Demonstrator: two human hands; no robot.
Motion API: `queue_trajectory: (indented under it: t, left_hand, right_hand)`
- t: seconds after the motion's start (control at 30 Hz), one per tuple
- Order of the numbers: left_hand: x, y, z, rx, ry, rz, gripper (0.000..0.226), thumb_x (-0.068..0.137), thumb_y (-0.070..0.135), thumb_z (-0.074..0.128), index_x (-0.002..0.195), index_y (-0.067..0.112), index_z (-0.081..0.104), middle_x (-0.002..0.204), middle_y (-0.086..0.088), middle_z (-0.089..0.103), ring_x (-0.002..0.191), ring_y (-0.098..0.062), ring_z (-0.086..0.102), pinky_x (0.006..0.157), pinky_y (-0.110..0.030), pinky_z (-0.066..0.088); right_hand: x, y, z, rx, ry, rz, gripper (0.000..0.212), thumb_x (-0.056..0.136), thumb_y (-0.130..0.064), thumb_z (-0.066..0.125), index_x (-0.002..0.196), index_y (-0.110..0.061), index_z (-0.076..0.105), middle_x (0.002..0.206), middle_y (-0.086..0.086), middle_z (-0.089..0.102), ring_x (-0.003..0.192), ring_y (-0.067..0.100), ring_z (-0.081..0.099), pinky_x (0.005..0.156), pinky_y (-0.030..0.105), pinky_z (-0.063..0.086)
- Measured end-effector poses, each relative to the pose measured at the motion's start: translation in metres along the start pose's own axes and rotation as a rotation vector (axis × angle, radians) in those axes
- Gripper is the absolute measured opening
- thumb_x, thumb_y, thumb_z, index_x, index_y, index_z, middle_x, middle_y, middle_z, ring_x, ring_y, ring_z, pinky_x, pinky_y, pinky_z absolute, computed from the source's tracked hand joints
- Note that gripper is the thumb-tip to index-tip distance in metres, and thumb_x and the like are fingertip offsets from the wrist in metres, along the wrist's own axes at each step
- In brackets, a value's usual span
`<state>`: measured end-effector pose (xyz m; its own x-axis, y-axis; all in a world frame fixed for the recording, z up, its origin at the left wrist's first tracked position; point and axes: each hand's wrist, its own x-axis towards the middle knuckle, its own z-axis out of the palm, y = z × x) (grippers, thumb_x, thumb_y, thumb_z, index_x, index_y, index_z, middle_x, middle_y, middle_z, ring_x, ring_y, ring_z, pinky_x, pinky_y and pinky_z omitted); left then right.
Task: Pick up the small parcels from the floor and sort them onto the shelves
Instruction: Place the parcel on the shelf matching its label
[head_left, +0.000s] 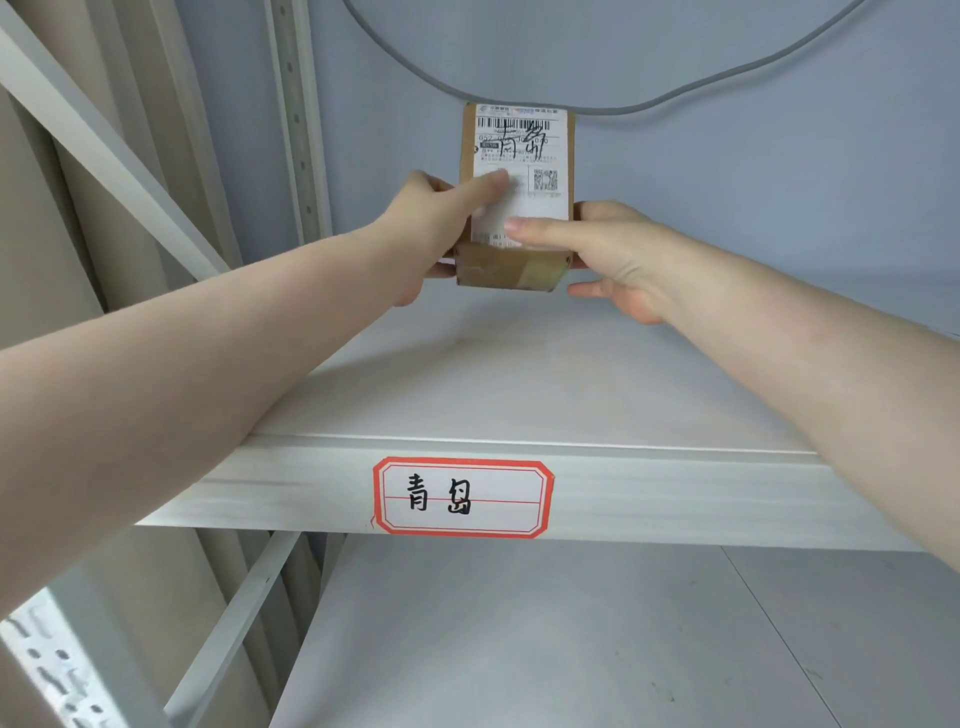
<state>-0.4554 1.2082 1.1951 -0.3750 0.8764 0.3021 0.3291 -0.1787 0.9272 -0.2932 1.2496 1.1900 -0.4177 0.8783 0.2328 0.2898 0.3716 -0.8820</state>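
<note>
A small brown cardboard parcel (519, 156) with a white shipping label, a barcode and handwritten black characters is held over the back of a white shelf (519, 384). My left hand (436, 228) grips its left side with the thumb across the label. Its right side is gripped by my right hand (608, 254), thumb on the label's lower edge. The parcel's near end is raised slightly above the shelf board; whether its far end touches the board or the wall behind is hidden. The shelf's front edge bears a red-bordered tag (462, 496) with handwritten characters.
A grey cable (675, 96) loops along the blue-grey wall behind the shelf. A perforated white upright (296, 119) and a diagonal brace (104, 156) stand at the left, with beige curtain behind. A lower white shelf (571, 649) lies below.
</note>
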Motion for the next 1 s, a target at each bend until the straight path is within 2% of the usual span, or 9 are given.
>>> queue_trajectory:
  t: [0.1,0.17,0.33,0.43,0.5,0.57,0.7,0.8,1.0]
  left_hand:
    - [-0.004,0.003,-0.010,-0.031,-0.143,0.034,0.056,0.084,0.052,0.068,0.127,0.018,0.055,0.116,0.001,0.069,0.100,-0.018,0.072,0.095,-0.035,0.056]
    - [-0.004,0.001,-0.015,0.009,-0.206,0.057,0.062,0.082,0.050,0.071,0.134,0.020,0.055,0.120,0.003,0.068,0.102,-0.015,0.071,0.095,-0.029,0.055]
    - [0.002,-0.007,-0.016,0.085,-0.182,0.115,0.070,0.073,0.037,0.083,0.135,0.020,0.054,0.117,-0.001,0.070,0.107,-0.017,0.070,0.094,-0.030,0.056]
    - [0.005,-0.008,-0.016,0.109,-0.108,0.138,0.067,0.067,0.035,0.088,0.124,0.018,0.060,0.112,-0.002,0.071,0.109,-0.020,0.068,0.098,-0.035,0.054]
    - [0.007,-0.010,-0.017,0.131,-0.084,0.139,0.067,0.060,0.038,0.091,0.116,0.015,0.063,0.113,-0.004,0.071,0.110,-0.021,0.068,0.099,-0.036,0.054]
    - [0.007,-0.012,-0.016,0.141,-0.098,0.129,0.059,0.063,0.033,0.091,0.111,0.012,0.063,0.115,-0.006,0.070,0.109,-0.020,0.068,0.097,-0.034,0.055]
    - [0.007,-0.018,-0.011,0.207,-0.106,0.109,0.058,0.068,0.028,0.089,0.116,0.009,0.063,0.116,-0.004,0.068,0.105,-0.020,0.069,0.096,-0.035,0.055]
    - [0.010,-0.023,-0.008,0.239,-0.126,0.083,0.052,0.069,0.027,0.088,0.112,0.011,0.063,0.115,-0.004,0.069,0.104,-0.021,0.070,0.097,-0.036,0.055]
    - [0.015,-0.032,-0.007,0.229,-0.152,0.022,0.056,0.066,0.029,0.090,0.112,0.009,0.065,0.114,-0.005,0.071,0.099,-0.020,0.073,0.097,-0.038,0.055]
  right_hand:
    - [-0.001,0.001,-0.006,-0.020,-0.026,-0.009,0.049,0.068,-0.032,0.083,0.113,-0.032,0.064,0.109,-0.019,0.068,0.106,0.002,0.054,0.099,0.037,0.041]
    - [0.000,0.002,-0.008,0.009,0.029,-0.018,0.034,0.073,-0.028,0.080,0.104,-0.030,0.066,0.099,-0.020,0.066,0.094,-0.003,0.052,0.100,0.035,0.042]
    - [0.000,0.003,-0.009,0.021,0.096,-0.029,0.025,0.077,-0.034,0.076,0.099,-0.026,0.066,0.094,-0.017,0.064,0.088,-0.003,0.051,0.100,0.034,0.045]
    - [-0.001,0.004,-0.008,-0.025,0.106,-0.047,0.030,0.077,-0.039,0.075,0.100,-0.024,0.065,0.092,-0.015,0.064,0.089,0.000,0.054,0.098,0.033,0.047]
    - [-0.001,0.005,-0.007,-0.053,0.105,-0.048,0.032,0.077,-0.041,0.075,0.101,-0.022,0.064,0.093,-0.013,0.063,0.096,0.007,0.056,0.097,0.033,0.048]
    - [0.000,0.008,-0.006,-0.074,0.097,-0.042,0.031,0.076,-0.041,0.076,0.097,-0.022,0.063,0.094,-0.010,0.064,0.104,0.013,0.057,0.095,0.033,0.049]
    - [0.004,0.016,-0.004,-0.139,0.111,-0.007,0.045,0.072,-0.043,0.079,0.104,-0.013,0.066,0.112,0.002,0.067,0.111,0.019,0.060,0.096,0.034,0.050]
    - [0.006,0.021,-0.003,-0.168,0.111,0.025,0.059,0.069,-0.045,0.081,0.113,-0.008,0.067,0.115,0.006,0.068,0.111,0.021,0.061,0.097,0.035,0.051]
    - [0.007,0.024,-0.001,-0.205,0.095,0.036,0.056,0.074,-0.042,0.078,0.116,-0.008,0.066,0.115,0.007,0.066,0.110,0.020,0.059,0.088,0.028,0.048]
